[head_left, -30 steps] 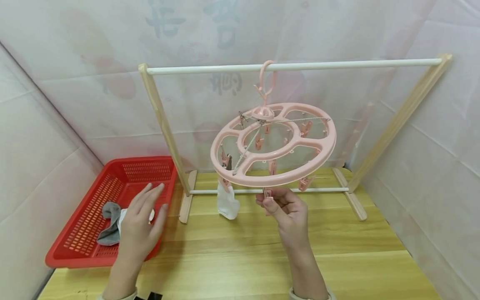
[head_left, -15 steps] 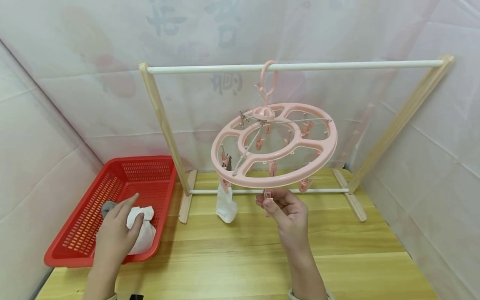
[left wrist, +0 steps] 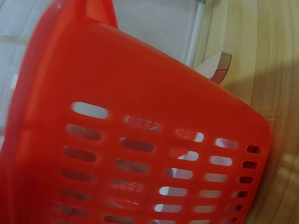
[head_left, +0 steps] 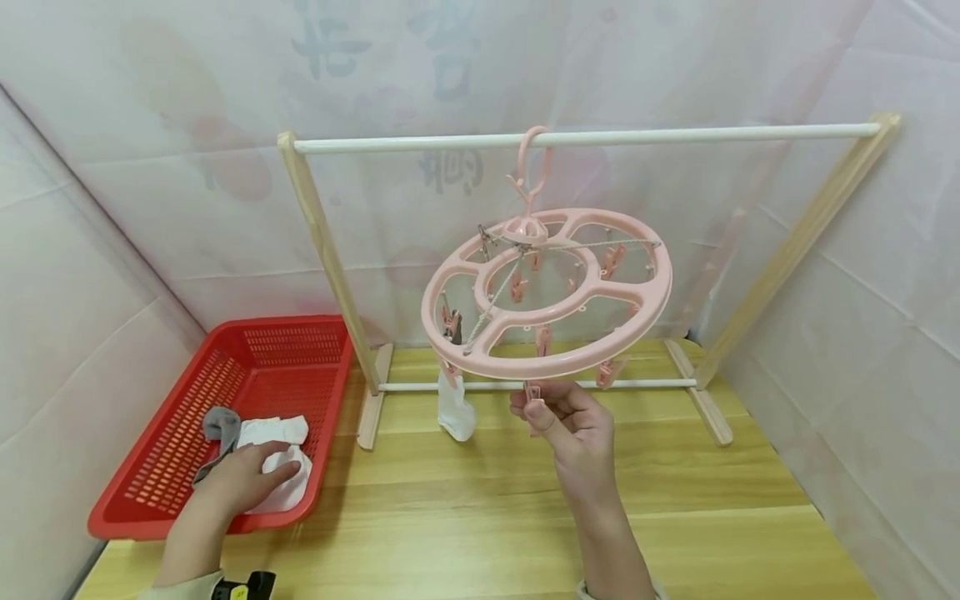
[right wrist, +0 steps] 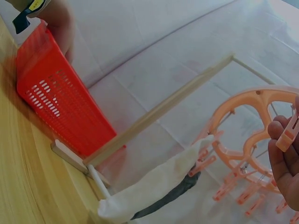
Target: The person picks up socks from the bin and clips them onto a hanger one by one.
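My left hand (head_left: 243, 477) is down inside the red basket (head_left: 303, 382), fingers spread over white socks (head_left: 273, 431). A grey sock (head_left: 221, 422) lies beside them. In the left wrist view the basket wall (left wrist: 140, 79) hides that hand. My right hand (head_left: 573, 429) pinches a pink clothespin (head_left: 533, 392) at the near rim of a round pink clip hanger (head_left: 555, 364). A white sock (head_left: 455, 408) hangs from the hanger's left side. The right wrist view shows this white sock (right wrist: 154, 175) with a dark grey sock (right wrist: 173, 198) behind it.
The hanger's hook (head_left: 534, 158) sits on the white bar (head_left: 675, 135) of a wooden-sided rack (head_left: 322, 233). Several other pink clothespins (head_left: 607, 371) dangle around the ring. Pale cloth walls surround the wooden table (head_left: 450, 517).
My left hand has moved left and down into the basket, uncovering more of the white socks. The right hand keeps its pinch on the clothespin. The hung white sock swings slightly.
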Available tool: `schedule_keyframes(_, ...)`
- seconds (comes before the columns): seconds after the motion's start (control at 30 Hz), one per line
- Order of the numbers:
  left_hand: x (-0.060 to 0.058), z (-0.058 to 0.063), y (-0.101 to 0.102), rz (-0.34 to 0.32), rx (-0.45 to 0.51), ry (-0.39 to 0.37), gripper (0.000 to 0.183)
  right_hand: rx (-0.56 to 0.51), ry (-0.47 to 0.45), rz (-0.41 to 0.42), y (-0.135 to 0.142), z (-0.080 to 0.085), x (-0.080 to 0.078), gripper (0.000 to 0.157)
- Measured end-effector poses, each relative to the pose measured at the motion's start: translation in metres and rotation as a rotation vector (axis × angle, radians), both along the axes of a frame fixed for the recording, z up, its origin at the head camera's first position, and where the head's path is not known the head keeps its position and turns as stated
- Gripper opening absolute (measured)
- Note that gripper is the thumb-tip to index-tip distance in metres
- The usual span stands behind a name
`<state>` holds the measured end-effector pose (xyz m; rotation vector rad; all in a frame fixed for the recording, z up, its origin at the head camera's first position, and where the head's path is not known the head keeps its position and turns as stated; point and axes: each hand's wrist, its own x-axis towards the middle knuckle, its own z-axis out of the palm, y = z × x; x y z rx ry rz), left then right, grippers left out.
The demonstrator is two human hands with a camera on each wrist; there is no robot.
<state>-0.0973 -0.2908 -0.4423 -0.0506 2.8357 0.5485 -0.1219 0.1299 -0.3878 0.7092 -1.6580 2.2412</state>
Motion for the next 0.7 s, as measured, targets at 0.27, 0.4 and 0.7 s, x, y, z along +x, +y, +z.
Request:
schedule_keyframes(0.27, -0.004, -0.004, 0.002, -0.022, 0.027, -0.053, 0.053, 0.001, -0.018, 0.0, 0.0, 0.002, 0.001, 0.016)
schedule_keyframes(0.4, -0.004, -0.004, 0.002, -0.003, 0.03, -0.001, 0.052, 0.008, -0.038, -0.005, 0.001, 0.003, 0.002, 0.017)
schedule_keyframes(0.7, 0.008, -0.001, 0.003, 0.09, 0.096, 0.257, 0.039, 0.024, -0.044, -0.004, 0.002, 0.003, 0.003, 0.017)
